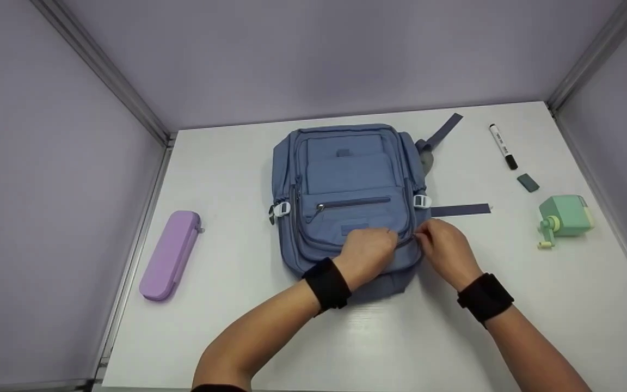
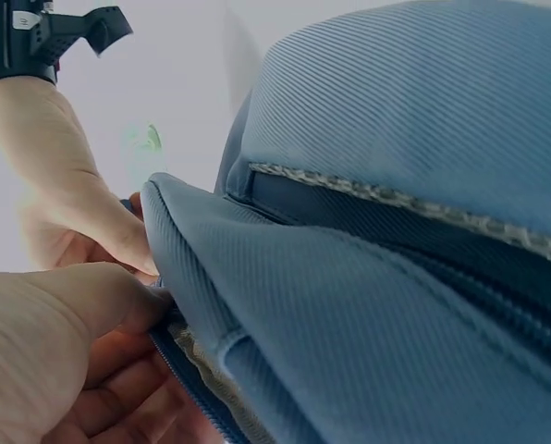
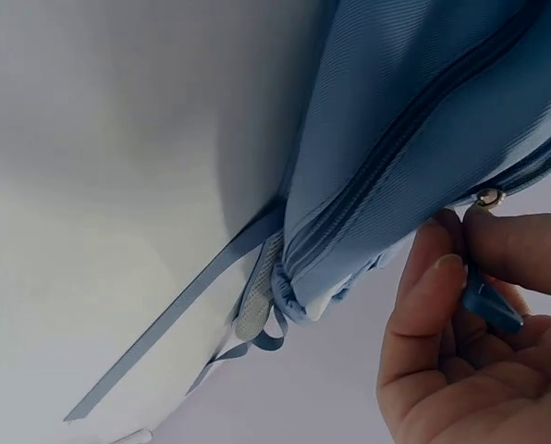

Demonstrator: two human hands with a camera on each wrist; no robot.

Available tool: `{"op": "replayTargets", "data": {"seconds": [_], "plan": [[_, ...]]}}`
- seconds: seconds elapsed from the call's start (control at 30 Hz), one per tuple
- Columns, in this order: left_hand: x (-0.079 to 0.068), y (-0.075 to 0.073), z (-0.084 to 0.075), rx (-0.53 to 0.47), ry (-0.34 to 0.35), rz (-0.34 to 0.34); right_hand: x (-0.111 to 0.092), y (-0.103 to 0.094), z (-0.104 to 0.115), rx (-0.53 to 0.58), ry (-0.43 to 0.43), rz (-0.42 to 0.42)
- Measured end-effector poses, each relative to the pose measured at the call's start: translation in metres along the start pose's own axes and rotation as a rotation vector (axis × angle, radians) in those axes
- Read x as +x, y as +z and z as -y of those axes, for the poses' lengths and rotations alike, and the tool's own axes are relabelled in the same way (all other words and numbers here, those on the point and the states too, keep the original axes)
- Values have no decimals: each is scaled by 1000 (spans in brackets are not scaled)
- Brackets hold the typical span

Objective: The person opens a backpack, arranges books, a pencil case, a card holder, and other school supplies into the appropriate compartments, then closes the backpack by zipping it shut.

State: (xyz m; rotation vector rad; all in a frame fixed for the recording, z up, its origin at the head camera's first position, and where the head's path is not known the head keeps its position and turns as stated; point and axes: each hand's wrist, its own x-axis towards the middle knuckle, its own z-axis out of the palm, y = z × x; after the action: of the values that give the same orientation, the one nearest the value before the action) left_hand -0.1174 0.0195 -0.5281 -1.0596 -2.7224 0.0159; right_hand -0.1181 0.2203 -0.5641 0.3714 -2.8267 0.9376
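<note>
Backpack (image 1: 346, 185), contents hidden, lies mid-desk (image 1: 226, 179), its near right side in the grip of both hands, left hand (image 1: 366, 250) pinching a zippered edge (image 2: 190, 388), right hand (image 1: 447, 253) a zipper pull (image 3: 491, 307), with one closed purple case (image 1: 169, 256) by the left edge and one marker (image 1: 503, 147), one dark block (image 1: 528, 183), one green cranked device (image 1: 565, 215) toward the right.

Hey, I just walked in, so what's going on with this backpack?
A person is working a zipper on the blue backpack, which lies front up on a white table. Their right hand pinches a zipper pull near its lower right side, while their left hand grips the fabric edge close by. A purple case lies left; a marker and a green crank device are right.
</note>
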Motion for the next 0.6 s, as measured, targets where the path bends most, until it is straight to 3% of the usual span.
{"op": "replayTargets", "data": {"seconds": [0.33,0.6], "plan": [[-2,1,1,8,15,-54,18,3,-12,-62,-27,-19],[-4,-1,3,-33,55,-51,36,2,-19,-118,-40,2]]}}
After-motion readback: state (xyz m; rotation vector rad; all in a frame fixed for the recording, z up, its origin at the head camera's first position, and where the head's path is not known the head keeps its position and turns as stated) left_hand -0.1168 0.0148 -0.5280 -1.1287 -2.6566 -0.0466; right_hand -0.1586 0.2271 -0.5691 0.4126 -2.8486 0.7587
